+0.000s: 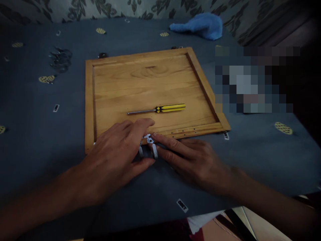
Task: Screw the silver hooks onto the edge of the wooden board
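Note:
A framed wooden panel lies flat on the table with its recessed face up. At its front rim sits a small silvery metal fitting with screw holes and two curved legs hanging over the edge. My left hand reaches over the rim, its thumb and fingers closed about the fitting from the left. From the right, the fingertips of my right hand press on the fitting; its thumb is hidden. A screwdriver with a yellow and black handle rests on the panel just beyond my hands, untouched.
Several small metal pieces lie in a loose pile at the left. A blue cloth is at the back right. Dark fittings show at the panel's far edge. The blue tablecloth has printed patches. A blurred-out area covers the right side.

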Available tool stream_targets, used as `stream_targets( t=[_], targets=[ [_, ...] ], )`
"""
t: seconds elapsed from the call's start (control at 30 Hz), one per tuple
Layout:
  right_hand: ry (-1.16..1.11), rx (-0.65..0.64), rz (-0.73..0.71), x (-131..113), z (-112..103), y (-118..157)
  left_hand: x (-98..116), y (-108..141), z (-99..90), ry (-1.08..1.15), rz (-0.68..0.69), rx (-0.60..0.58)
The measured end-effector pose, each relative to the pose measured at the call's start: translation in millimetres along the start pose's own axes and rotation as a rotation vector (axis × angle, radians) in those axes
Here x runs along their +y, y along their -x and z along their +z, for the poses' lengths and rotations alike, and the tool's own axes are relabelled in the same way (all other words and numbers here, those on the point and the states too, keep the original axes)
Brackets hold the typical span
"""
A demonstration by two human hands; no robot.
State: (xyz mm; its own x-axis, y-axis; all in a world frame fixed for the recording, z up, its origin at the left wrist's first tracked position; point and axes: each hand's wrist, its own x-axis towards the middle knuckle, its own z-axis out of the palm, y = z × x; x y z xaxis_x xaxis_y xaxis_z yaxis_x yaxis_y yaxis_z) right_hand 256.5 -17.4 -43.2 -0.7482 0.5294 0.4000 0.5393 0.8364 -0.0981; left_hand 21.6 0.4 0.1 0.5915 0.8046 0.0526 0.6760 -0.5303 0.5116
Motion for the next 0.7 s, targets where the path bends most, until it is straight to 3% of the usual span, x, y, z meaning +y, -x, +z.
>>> stream_targets(
  t=[0.23, 0.7],
  targets=[
    [-0.011, -0.022, 0.009, -0.1, -0.8, 1.0, 2.2, 0.3, 3.2, -0.032, 0.043, 0.021],
    [0.005, -0.031, 0.005, 0.0, -3.0, -0.3, 5.8, 3.7, 5.6, -0.028, -0.004, 0.004]
  ],
)
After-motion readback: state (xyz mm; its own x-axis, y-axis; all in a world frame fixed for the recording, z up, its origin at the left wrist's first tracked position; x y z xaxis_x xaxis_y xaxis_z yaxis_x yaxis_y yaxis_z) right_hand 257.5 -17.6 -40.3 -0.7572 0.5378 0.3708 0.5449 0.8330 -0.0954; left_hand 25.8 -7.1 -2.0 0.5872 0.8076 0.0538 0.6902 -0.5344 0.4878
